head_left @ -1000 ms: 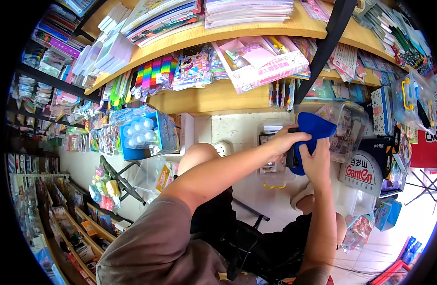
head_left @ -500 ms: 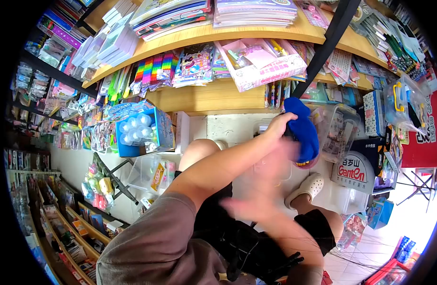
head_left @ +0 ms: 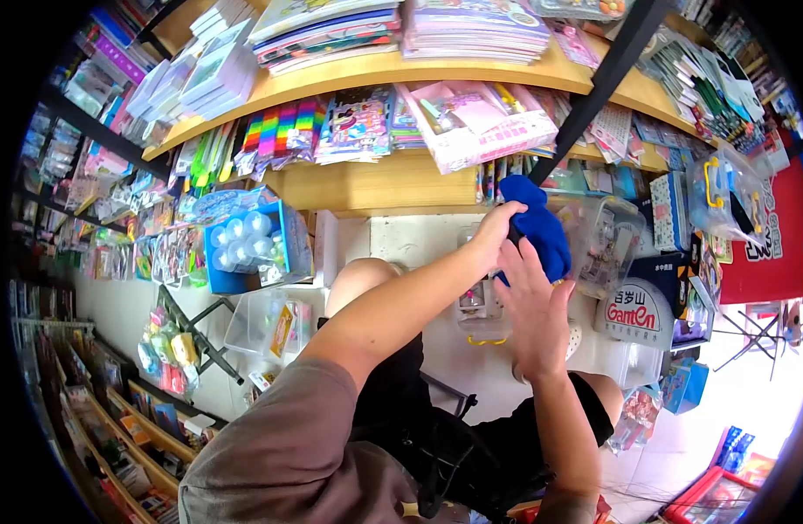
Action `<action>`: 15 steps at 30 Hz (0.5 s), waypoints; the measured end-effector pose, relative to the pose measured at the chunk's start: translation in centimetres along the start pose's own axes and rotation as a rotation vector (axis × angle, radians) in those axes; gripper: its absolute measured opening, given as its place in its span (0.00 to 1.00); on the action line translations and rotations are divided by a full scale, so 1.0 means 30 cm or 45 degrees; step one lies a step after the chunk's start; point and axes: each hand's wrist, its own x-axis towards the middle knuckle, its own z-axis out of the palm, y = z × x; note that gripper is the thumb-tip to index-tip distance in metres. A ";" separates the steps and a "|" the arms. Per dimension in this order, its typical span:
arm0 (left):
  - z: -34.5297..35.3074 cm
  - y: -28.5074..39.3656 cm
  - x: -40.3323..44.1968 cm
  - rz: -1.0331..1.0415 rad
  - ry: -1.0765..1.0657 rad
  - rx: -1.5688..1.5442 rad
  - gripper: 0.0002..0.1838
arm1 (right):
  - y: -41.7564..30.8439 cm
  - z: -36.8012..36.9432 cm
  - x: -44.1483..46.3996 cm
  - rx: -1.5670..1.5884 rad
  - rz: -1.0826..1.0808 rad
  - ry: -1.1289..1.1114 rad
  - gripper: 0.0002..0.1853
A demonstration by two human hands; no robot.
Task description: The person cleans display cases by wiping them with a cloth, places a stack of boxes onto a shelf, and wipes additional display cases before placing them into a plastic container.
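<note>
My left hand [head_left: 496,237] is closed on the near-left side of a soft blue fabric thing [head_left: 541,231]. A rounded lump forms its top, and a bit of yellow shows at its lower edge; its exact kind I cannot make out. Something dark shows between the left fingers and the blue fabric. My right hand [head_left: 534,314] is open just below it, fingers stretched out toward the fabric, back of the hand toward me. Whether the right fingertips touch the fabric I cannot tell. Under the hands, a clear plastic box with yellow handles [head_left: 482,330] stands on the floor.
Ahead is a wooden shelf [head_left: 349,188] with a pink-and-white box [head_left: 497,144]. To the left stand a blue box of clear-topped items [head_left: 248,244] and a clear bin [head_left: 257,327]. At right are a clear tub [head_left: 606,249], a Ganten carton [head_left: 637,310] and a black shelf post [head_left: 598,92].
My right hand, blurred and lower before, has risen beside the blue fabric thing with fingers extended. The left hand has shifted slightly left and stays closed on the fabric.
</note>
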 end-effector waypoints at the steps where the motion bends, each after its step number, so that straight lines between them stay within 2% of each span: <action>1: -0.006 0.005 0.002 0.005 0.036 0.014 0.16 | 0.009 0.002 -0.010 -0.079 -0.032 0.046 0.44; 4: -0.021 0.012 -0.002 0.121 0.034 -0.005 0.16 | 0.045 -0.014 -0.021 -0.491 -0.049 -0.102 0.35; 5: -0.031 0.023 -0.009 0.081 0.017 0.005 0.16 | 0.057 0.001 -0.027 -0.609 -0.112 -0.091 0.21; 8: -0.052 0.026 0.004 0.123 0.013 -0.035 0.15 | 0.070 0.068 -0.034 -0.982 -0.300 -0.301 0.14; 9: -0.071 0.021 0.021 0.152 0.040 0.016 0.15 | 0.068 0.112 -0.029 -1.046 -0.473 -0.357 0.22; 11: -0.107 0.008 0.056 0.207 0.091 0.116 0.15 | 0.071 0.169 -0.034 -1.090 -0.450 -0.540 0.22; 15: -0.126 -0.021 0.024 0.454 0.202 0.558 0.26 | 0.075 0.270 -0.047 -1.248 -0.395 -0.739 0.24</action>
